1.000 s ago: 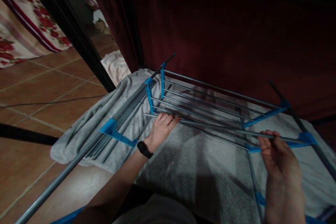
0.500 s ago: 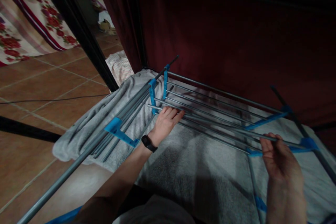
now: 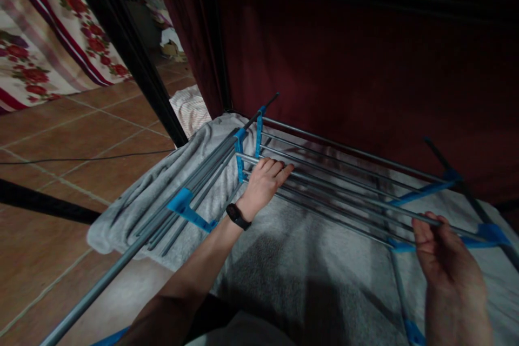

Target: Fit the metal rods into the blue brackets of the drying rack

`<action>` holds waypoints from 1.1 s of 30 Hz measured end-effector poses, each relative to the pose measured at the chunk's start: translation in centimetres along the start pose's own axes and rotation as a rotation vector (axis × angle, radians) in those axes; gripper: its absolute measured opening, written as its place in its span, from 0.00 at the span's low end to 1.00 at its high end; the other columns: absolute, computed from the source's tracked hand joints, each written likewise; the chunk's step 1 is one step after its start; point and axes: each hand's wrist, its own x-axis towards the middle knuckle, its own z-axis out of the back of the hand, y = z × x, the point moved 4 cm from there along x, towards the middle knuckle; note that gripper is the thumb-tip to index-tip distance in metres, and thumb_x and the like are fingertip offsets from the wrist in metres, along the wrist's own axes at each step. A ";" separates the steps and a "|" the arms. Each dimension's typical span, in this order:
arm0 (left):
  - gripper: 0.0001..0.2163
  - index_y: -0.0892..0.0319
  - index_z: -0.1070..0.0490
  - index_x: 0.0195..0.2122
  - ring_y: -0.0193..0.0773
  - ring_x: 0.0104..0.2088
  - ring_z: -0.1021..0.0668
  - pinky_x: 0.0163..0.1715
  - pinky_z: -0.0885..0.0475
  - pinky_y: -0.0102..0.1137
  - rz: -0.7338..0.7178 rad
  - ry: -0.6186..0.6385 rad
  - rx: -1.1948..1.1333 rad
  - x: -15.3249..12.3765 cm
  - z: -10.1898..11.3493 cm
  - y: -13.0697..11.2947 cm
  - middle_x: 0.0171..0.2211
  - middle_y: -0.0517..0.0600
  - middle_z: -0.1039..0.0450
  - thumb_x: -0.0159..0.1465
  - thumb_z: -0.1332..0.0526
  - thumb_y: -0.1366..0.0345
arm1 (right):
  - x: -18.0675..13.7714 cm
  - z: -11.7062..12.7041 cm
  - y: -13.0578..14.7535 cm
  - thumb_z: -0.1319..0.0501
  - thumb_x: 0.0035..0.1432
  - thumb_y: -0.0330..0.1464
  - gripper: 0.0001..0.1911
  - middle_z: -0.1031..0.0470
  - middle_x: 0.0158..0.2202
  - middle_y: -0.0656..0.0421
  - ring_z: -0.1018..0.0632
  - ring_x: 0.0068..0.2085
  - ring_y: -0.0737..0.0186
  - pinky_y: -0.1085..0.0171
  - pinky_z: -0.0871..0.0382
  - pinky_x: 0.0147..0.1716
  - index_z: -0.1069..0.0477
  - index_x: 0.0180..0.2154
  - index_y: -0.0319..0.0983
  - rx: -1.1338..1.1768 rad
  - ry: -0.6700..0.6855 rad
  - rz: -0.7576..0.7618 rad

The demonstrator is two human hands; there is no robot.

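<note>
Both my hands are closed around one long grey metal rod (image 3: 324,183), which slants down from left to right. Near its left end is my left hand (image 3: 265,181), fingers over the top. Toward the other end my right hand (image 3: 448,254) pinches it from below. The rod lies above a rack frame made of parallel tubes. Slotted blue plastic brackets (image 3: 239,158) carry these tubes at the left, and another blue bracket (image 3: 492,233) sits near the rod's right end. Whether the rod's ends are seated in the brackets I cannot tell.
Several loose grey rods (image 3: 198,181) lie on a grey blanket (image 3: 117,221) at the left, beside a long side pole (image 3: 97,275) with a blue bracket (image 3: 188,208). Dark posts (image 3: 138,59) and a dark red curtain (image 3: 324,65) surround the bed. A cable (image 3: 89,159) crosses the tiled floor.
Both hands have raised the rod slightly off the lower tubes, and its left end now sits higher by the left bracket. The view has shifted a little.
</note>
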 end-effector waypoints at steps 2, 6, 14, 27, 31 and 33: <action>0.17 0.55 0.23 0.66 0.45 0.45 0.20 0.49 0.26 0.41 0.000 0.000 0.003 0.5 0.0 0.1 0.43 0.53 0.18 0.81 0.44 0.72 | 0.2 0.0 0.0 0.29 0.54 0.23 0.07 0.16 0.42 0.57 0.14 0.48 0.63 0.61 0.16 0.56 0.16 0.35 0.39 -0.011 -0.015 -0.005; 0.17 0.56 0.23 0.65 0.44 0.46 0.20 0.51 0.26 0.41 0.000 0.012 0.028 1.1 0.1 0.1 0.45 0.53 0.18 0.80 0.42 0.72 | 0.3 0.1 0.1 0.28 0.51 0.23 0.08 0.17 0.42 0.57 0.15 0.48 0.63 0.58 0.18 0.62 0.16 0.34 0.40 -0.006 -0.030 0.011; 0.15 0.57 0.23 0.64 0.44 0.47 0.20 0.52 0.26 0.40 -0.022 0.025 0.059 2.0 0.4 0.2 0.44 0.52 0.18 0.81 0.42 0.70 | 0.8 0.5 0.0 0.30 0.58 0.22 0.07 0.18 0.45 0.57 0.15 0.52 0.65 0.64 0.15 0.57 0.15 0.36 0.39 0.008 0.008 -0.017; 0.16 0.56 0.24 0.65 0.46 0.49 0.20 0.53 0.25 0.42 -0.007 0.064 0.015 2.7 0.1 0.5 0.45 0.54 0.18 0.80 0.43 0.71 | 0.1 -0.1 0.3 0.32 0.61 0.22 0.10 0.18 0.47 0.57 0.15 0.52 0.68 0.67 0.15 0.53 0.15 0.35 0.41 -0.007 0.003 -0.025; 0.18 0.55 0.23 0.65 0.47 0.49 0.20 0.54 0.26 0.44 0.009 0.088 -0.009 2.8 -0.2 0.6 0.46 0.54 0.19 0.79 0.44 0.73 | 0.2 0.0 0.2 0.31 0.58 0.23 0.08 0.18 0.48 0.57 0.15 0.52 0.66 0.65 0.15 0.53 0.15 0.35 0.40 -0.009 -0.010 -0.036; 0.18 0.55 0.23 0.65 0.47 0.49 0.20 0.54 0.26 0.43 0.010 0.089 -0.016 2.8 -0.4 0.7 0.46 0.54 0.19 0.79 0.44 0.73 | 0.4 0.0 0.2 0.30 0.56 0.23 0.07 0.17 0.48 0.56 0.15 0.51 0.66 0.65 0.16 0.54 0.15 0.35 0.40 -0.008 -0.023 -0.028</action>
